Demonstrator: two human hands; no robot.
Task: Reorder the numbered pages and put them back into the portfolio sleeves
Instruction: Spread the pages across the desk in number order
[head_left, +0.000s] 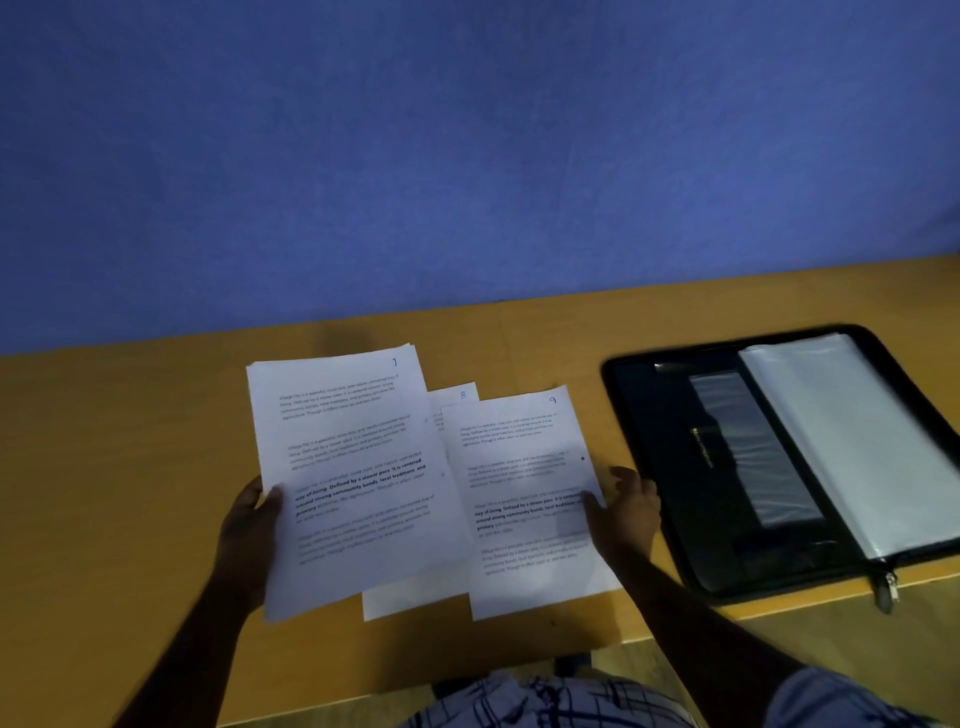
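The stack of pages (358, 467) sits centre-left, lifted off the table (130, 441). The left hand (249, 535) grips its left edge, thumb on top and fingers hidden beneath; the corner number is hard to read. It covers most of page 8 (457, 397). Page 9 (519, 467) lies to the right, with the right hand (623, 514) thumb at its edge; pinching or only touching, I cannot tell. Far right, the open portfolio (675, 467) is cut off by the frame.

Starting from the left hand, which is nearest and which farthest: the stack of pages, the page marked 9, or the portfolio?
1. stack of pages, held by the left hand.
2. page marked 9, in the middle.
3. portfolio, far right.
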